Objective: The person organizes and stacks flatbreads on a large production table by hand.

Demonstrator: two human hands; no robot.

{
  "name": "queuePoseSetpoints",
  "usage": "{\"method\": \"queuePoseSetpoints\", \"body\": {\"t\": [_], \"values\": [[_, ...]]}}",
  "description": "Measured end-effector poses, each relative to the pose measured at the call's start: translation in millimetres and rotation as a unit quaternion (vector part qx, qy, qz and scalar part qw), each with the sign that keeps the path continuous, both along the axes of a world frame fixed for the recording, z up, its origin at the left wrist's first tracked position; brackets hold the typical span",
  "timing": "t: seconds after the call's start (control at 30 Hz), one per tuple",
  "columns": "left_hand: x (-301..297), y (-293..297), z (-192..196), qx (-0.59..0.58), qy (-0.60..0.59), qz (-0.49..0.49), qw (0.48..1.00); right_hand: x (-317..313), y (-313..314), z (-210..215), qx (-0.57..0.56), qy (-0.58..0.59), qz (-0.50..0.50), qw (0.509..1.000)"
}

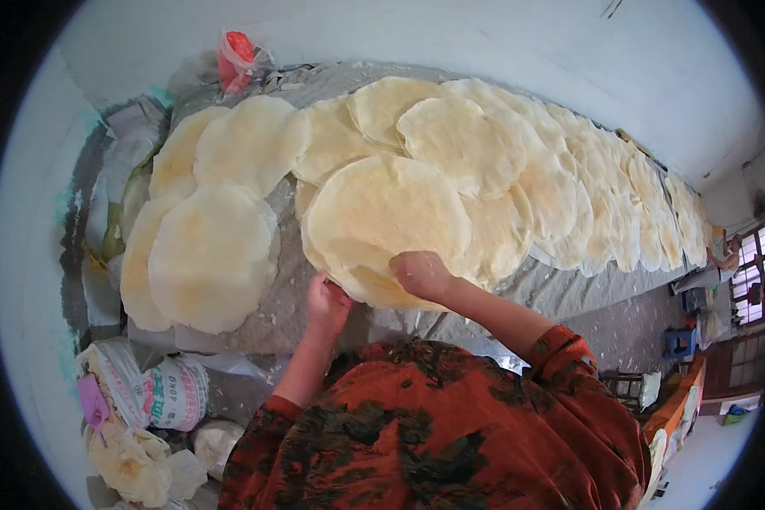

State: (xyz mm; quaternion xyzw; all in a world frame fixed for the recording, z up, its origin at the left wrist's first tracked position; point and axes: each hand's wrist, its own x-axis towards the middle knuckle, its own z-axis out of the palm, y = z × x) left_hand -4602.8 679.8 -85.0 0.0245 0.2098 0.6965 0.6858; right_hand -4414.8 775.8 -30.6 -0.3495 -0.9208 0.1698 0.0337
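A large, round, thin pale-yellow flatbread (391,200) lies on top of a stack at the near edge of the table, right in front of me. My left hand (327,306) is at its near left rim, thumb and fingers closing on the edge. Over the near part of the same flatbread, my right hand (422,276) is closed, its fingers curled down at a crease in the sheet. The fingertips of the right hand are hidden beneath it. Left of my hands lies a separate stack of flatbreads (208,259).
Many more overlapping flatbreads (561,187) run along the grey cloth-covered table (561,293) to the far right. A red bag (236,61) stands by the back wall. A white printed sack (174,391) sits at lower left. Another person (727,253) is at the far right end.
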Motion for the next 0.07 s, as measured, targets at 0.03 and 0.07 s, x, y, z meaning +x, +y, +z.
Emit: {"method": "queuePoseSetpoints", "body": {"t": [0.03,0.07], "values": [[-3.8,3.7,-2.9,-0.003,0.019,-0.021,1.000,3.0,0.2,-3.0,-0.029,0.032,0.003,0.999],[-10.6,2.2,-8.5,-0.010,0.038,-0.035,0.999,-8.8,-6.5,22.1,-0.034,-0.070,0.028,0.997]]}}
